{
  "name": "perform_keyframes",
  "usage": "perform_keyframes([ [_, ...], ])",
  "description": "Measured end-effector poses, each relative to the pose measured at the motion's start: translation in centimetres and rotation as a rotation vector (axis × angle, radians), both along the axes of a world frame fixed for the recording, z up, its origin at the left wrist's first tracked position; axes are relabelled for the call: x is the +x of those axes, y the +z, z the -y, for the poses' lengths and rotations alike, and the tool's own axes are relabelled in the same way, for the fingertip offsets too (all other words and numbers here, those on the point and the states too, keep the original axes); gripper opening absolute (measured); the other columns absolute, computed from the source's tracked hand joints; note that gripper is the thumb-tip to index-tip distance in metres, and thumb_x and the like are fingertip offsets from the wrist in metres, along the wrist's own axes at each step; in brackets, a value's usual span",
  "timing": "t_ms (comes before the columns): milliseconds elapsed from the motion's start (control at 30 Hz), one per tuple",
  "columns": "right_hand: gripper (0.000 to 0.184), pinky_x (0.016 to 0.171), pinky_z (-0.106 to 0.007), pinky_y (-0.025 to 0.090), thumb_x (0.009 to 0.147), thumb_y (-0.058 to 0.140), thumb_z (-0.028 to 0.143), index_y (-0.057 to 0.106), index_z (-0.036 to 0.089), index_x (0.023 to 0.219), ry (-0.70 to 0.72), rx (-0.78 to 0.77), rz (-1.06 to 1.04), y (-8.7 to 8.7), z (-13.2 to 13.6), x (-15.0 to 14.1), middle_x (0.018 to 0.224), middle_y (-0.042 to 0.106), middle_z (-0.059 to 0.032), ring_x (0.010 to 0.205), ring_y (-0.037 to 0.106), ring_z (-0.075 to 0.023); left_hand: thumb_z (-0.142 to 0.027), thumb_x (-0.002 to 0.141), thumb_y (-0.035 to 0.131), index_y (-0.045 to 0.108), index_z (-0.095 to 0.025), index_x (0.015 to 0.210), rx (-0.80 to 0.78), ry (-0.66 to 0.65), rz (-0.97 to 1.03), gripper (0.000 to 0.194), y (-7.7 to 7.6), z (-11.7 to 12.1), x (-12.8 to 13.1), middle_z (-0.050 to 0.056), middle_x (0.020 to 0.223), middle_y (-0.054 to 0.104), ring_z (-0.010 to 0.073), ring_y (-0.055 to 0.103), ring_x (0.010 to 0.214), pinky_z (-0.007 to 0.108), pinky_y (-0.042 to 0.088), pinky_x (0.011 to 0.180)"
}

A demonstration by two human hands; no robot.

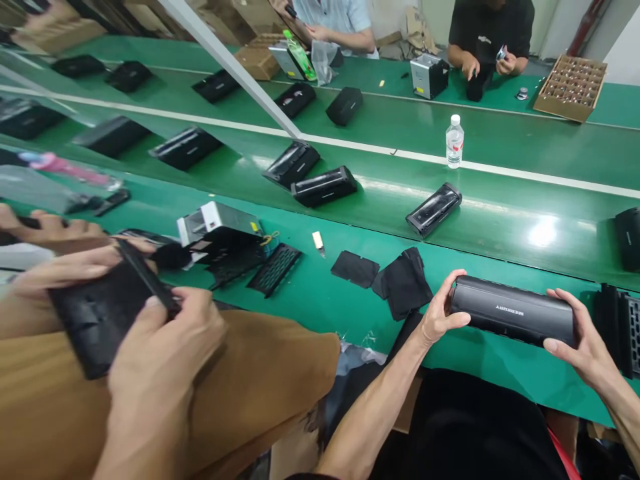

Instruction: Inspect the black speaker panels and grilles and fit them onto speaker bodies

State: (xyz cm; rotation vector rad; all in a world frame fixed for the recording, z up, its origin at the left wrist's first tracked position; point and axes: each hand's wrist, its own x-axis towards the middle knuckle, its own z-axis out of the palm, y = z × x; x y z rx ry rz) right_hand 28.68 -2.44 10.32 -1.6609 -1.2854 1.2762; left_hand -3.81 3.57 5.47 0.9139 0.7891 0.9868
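My left hand (439, 315) and my right hand (583, 341) grip the two ends of a long black speaker (513, 311), which I hold level just above the near edge of the green bench (320, 300). Both hands are closed round its end caps. Its printed face is turned toward me. Black cloth pieces (400, 283) lie on the bench just left of my left hand.
Close on my left, a person in brown works on a black part (95, 320) with both hands (150, 373). Several black speakers (433, 209) lie on the green conveyor, beside a water bottle (454, 141). A black grille (274, 268) and a metal box (220, 223) sit nearby. Across the belt are two people and a cardboard tray (571, 87).
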Motion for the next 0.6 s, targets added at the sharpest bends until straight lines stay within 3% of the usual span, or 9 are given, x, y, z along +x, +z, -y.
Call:
perform_keyframes([
  [100, 0.092, 0.106, -0.047, 0.056, 0.072, 0.093, 0.056, 0.052, 0.034, 0.152, -0.046, 0.048, 0.016, 0.0, 0.3, -0.8, 0.162, 0.052, -0.0117, 0.141, 0.055, -0.0406, -0.056, 0.064, 0.093, 0.05, -0.019, 0.155, 0.005, 0.029, -0.013, 0.107, -0.2, 0.1, 0.1, 0.013, 0.132, 0.066, 0.0342, 0.063, 0.117, 0.045, 0.051, 0.106],
  [167, 0.091, 0.106, -0.049, 0.056, 0.071, 0.093, 0.058, 0.053, 0.033, 0.149, -0.049, 0.002, -0.029, -0.8, 0.2, -0.9, 0.16, 0.053, -0.013, 0.14, 0.056, -0.0407, -0.057, 0.063, 0.094, 0.051, -0.018, 0.153, -0.031, 0.06, -0.026, 0.107, -0.9, 0.3, 0.3, 0.014, 0.137, 0.064, 0.0345, 0.063, 0.119, 0.045, 0.051, 0.108],
  [333, 0.109, 0.11, -0.05, 0.055, 0.075, 0.088, 0.063, 0.035, 0.036, 0.166, 0.024, -0.07, -0.059, -2.0, 0.1, 0.8, 0.173, 0.039, -0.0126, 0.15, 0.048, -0.041, -0.055, 0.069, 0.092, 0.036, -0.021, 0.165, -0.059, -0.054, 0.026, 0.116, -1.2, 1.0, 0.2, 0.017, 0.151, 0.054, 0.0352, 0.058, 0.131, 0.046, 0.048, 0.114],
  [467, 0.112, 0.101, -0.045, 0.059, 0.076, 0.087, 0.063, 0.032, 0.033, 0.169, 0.068, -0.057, -0.005, -0.3, 0.2, 1.4, 0.173, 0.038, -0.0141, 0.149, 0.049, -0.0421, -0.056, 0.07, 0.093, 0.037, -0.023, 0.164, -0.035, -0.101, 0.041, 0.114, 0.2, 0.9, -0.2, 0.016, 0.146, 0.057, 0.0348, 0.059, 0.13, 0.048, 0.048, 0.114],
  [600, 0.104, 0.108, -0.046, 0.056, 0.08, 0.085, 0.057, 0.036, 0.033, 0.168, 0.064, -0.011, 0.018, 1.8, 0.3, 0.5, 0.173, 0.039, -0.0112, 0.151, 0.045, -0.0433, -0.058, 0.067, 0.095, 0.05, -0.025, 0.156, 0.068, -0.025, -0.001, 0.105, 1.0, 0.7, -0.3, 0.015, 0.163, 0.04, 0.0378, 0.052, 0.139, 0.049, 0.046, 0.118],
])
